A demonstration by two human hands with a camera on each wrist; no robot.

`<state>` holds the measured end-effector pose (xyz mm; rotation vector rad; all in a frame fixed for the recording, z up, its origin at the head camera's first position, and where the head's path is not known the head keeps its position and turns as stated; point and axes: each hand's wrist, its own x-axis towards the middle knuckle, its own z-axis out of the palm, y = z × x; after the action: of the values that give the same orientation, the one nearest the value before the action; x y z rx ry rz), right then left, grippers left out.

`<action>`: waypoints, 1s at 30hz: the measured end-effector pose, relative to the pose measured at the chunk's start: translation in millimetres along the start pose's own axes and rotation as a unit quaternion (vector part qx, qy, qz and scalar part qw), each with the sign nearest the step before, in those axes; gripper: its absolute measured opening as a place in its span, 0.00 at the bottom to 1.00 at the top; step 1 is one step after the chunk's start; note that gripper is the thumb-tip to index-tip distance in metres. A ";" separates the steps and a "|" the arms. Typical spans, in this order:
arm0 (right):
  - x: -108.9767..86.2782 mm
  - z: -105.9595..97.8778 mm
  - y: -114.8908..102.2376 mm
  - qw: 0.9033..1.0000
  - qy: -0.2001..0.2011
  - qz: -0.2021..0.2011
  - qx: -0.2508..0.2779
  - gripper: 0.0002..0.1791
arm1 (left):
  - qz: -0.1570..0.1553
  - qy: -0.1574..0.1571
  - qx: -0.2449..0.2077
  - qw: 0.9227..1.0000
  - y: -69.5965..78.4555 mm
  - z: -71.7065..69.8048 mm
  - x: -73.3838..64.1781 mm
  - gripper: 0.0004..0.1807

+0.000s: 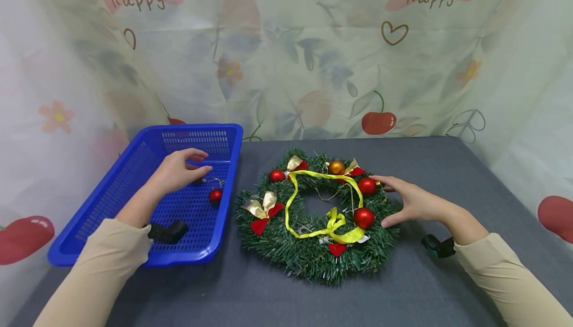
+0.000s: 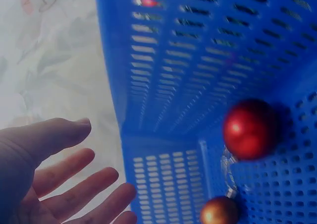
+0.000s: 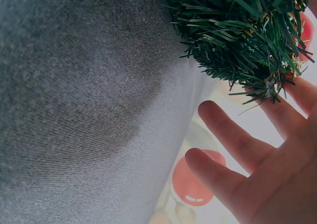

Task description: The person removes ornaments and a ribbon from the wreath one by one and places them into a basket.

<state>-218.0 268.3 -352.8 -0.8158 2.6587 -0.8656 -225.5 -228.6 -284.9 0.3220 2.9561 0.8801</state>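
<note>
My left hand point(image 1: 179, 170) hovers over the blue basket point(image 1: 230, 167), fingers apart and holding nothing. Below it in the basket lie a red ball ornament point(image 2: 251, 130) and a gold ball ornament point(image 2: 219, 211), the gold one mostly hidden by the hand in the head view. My right hand point(image 1: 414, 201) is at the right edge of the green wreath point(image 1: 286, 245), thumb and fingers spread, fingertips close to the red balls point(image 1: 364, 218) there. A yellow ribbon point(image 1: 291, 207) tied in a bow lies in a loop on top of the wreath.
Gold-and-red bows point(image 1: 265, 210), a gold ball point(image 1: 336, 167) and several red balls sit on the wreath. The basket stands left of it on the grey tabletop point(image 1: 429, 167). A printed curtain point(image 1: 277, 58) hangs behind and at both sides.
</note>
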 end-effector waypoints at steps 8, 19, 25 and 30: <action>-0.4 0.2 0.1 1.000 0.000 0.005 0.001 0.54 | 0.026 0.020 -0.009 0.999 21.2 1.5 -0.4 0.22; -0.2 -0.7 -1.1 1.000 -0.001 0.006 0.001 0.54 | 0.078 0.018 -0.051 0.995 67.3 15.0 1.7 0.18; -0.2 -1.2 -0.2 1.000 -0.002 0.004 0.001 0.54 | 0.099 -0.005 -0.056 0.994 85.6 24.0 8.6 0.18; -0.5 -1.1 0.4 1.000 -0.002 0.008 -0.002 0.54 | 0.106 -0.024 -0.051 0.993 92.6 34.4 18.9 0.19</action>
<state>-218.2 269.4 -352.1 -0.7941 2.6615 -0.8546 -223.3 -130.4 -262.9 0.6510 2.8577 1.0232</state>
